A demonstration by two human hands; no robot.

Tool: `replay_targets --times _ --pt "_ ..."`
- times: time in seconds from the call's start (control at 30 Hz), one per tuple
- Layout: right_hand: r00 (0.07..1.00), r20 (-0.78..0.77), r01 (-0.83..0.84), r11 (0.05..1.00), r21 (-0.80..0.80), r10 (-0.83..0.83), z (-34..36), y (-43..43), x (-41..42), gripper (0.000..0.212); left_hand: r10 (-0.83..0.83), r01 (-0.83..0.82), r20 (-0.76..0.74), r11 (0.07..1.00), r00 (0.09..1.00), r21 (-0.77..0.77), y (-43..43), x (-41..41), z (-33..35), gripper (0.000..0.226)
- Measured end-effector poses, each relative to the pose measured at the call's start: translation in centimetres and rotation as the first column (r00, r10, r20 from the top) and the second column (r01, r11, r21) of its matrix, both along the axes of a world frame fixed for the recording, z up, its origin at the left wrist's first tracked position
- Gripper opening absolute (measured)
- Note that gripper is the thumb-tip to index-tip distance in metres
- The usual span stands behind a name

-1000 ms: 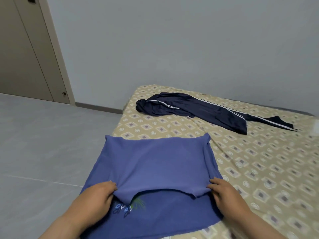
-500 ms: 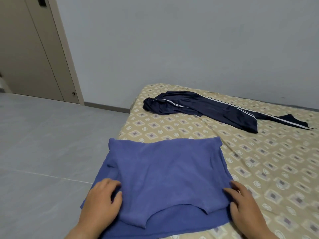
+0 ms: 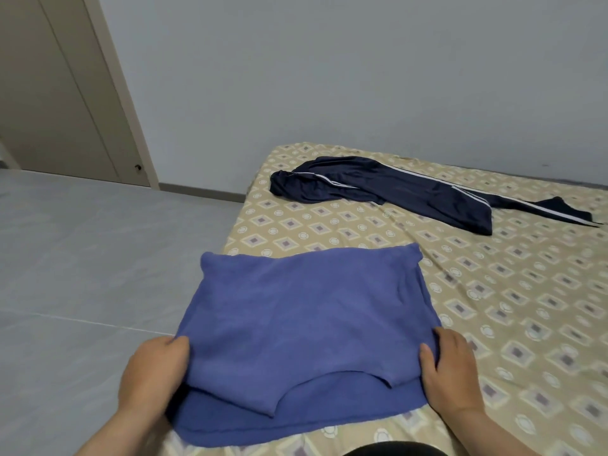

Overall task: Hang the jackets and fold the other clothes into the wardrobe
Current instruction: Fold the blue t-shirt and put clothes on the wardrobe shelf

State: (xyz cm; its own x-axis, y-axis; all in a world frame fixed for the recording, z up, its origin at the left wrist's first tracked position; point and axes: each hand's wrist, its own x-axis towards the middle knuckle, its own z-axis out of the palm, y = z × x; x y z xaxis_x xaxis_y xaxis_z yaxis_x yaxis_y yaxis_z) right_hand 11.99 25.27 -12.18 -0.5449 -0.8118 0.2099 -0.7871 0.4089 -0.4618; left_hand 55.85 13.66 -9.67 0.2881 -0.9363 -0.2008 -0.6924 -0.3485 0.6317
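Both hands have shifted since half a second ago: then flat on the fold, now at its side edges. Bed point(image 3: 493, 291) carries everything. On it the blue garment point(image 3: 306, 324) lies folded double at the near left corner, its upper layer ending short of the lower hem. Navy striped trousers point(image 3: 411, 189) lie well apart, toward the wall. Left hand point(image 3: 154, 373) grips the left edge; right hand point(image 3: 450, 373) pinches the right edge, thumb on top. Judgement: soft, light, limp knit that will likely sag mid-span; take both layers together at the sides.
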Motion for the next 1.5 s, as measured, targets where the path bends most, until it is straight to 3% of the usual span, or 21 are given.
replay_targets --times 0.07,0.13,0.2,0.3,0.4,0.53,0.67,0.83,0.9,1.0,1.07,1.17,1.27,1.37,1.43,1.5 --pt "0.999 0.035 0.015 1.000 -0.006 -0.015 0.2 0.1 0.1 0.036 -0.010 0.014 -0.032 0.989 0.999 0.145 -0.1 0.5 -0.5 0.034" --pt "0.999 0.048 0.012 1.000 0.004 -0.012 0.4 0.0 0.1 0.036 -0.037 0.042 -0.032 0.983 0.999 0.179 0.1 0.6 -1.4 0.037" --pt "0.999 0.040 0.017 0.999 0.030 -0.018 0.4 0.0 0.0 0.037 -0.050 0.051 -0.017 0.993 0.999 0.104 0.4 0.5 -2.0 0.043" --pt "0.999 0.030 0.019 0.999 0.046 -0.020 0.1 0.1 0.0 0.033 -0.026 0.022 -0.109 0.999 0.994 -0.043 0.7 0.0 -2.0 0.044" --pt "1.000 0.012 0.007 1.000 -0.008 -0.007 0.1 0.1 0.1 0.008 -0.008 -0.001 -0.167 0.999 0.986 -0.052 0.7 -0.8 -1.2 0.037" --pt "0.999 0.014 0.032 0.999 -0.033 -0.032 0.0 -0.1 -0.2 0.036 0.130 -0.143 -0.262 0.989 0.956 -0.033 0.6 -1.0 -0.3 0.026" --pt "0.999 0.022 0.033 0.999 -0.017 -0.033 0.0 -0.4 -0.1 0.035 0.076 -0.082 -0.099 0.995 0.992 -0.058 0.6 -0.5 -1.0 0.032" --pt "0.999 -0.017 0.031 1.000 -0.004 -0.031 -0.3 -0.4 0.1 0.032 -0.029 0.000 -0.206 0.990 0.978 -0.142 -2.5 -1.8 -0.3 0.026" --pt "0.999 -0.040 0.012 1.000 0.004 -0.012 -0.4 -0.5 0.1 0.036 -0.040 0.020 -0.223 0.996 0.974 -0.091 -5.1 -1.9 0.7 0.021" --pt "0.998 -0.064 -0.005 1.000 0.026 0.006 -0.2 -0.4 0.1 0.038 0.049 0.005 -0.381 0.990 0.923 0.140 -8.5 -2.7 2.5 0.051" --pt "0.997 -0.072 -0.004 0.999 0.035 0.006 -0.2 -0.4 0.2 0.035 0.132 0.037 -0.580 0.962 0.804 0.270 -10.1 -3.6 3.2 0.038" --pt "0.997 -0.078 0.001 0.999 0.042 0.002 0.0 -0.4 0.3 0.033 0.161 0.083 -0.655 0.942 0.738 0.326 -11.4 -4.5 3.5 0.016" --pt "0.997 -0.077 0.009 0.998 0.065 -0.004 0.0 -0.5 0.3 0.030 0.195 0.004 -0.602 0.950 0.774 0.314 -11.8 -4.0 2.5 0.017" --pt "0.997 -0.083 0.014 0.996 0.084 -0.007 0.0 -0.5 0.2 0.028 0.286 -0.167 -0.426 0.941 0.858 0.295 -11.0 -2.8 0.4 0.014" --pt "0.996 -0.089 0.010 0.997 0.075 -0.004 -0.2 -0.5 0.1 0.028 0.251 -0.189 -0.263 0.952 0.932 0.241 -10.6 -2.5 -0.7 0.030" --pt "0.996 -0.084 0.009 0.999 0.048 -0.005 -0.4 -0.6 0.1 0.030 0.144 -0.138 -0.107 0.989 0.984 0.058 -11.2 -2.8 -0.3 0.062"
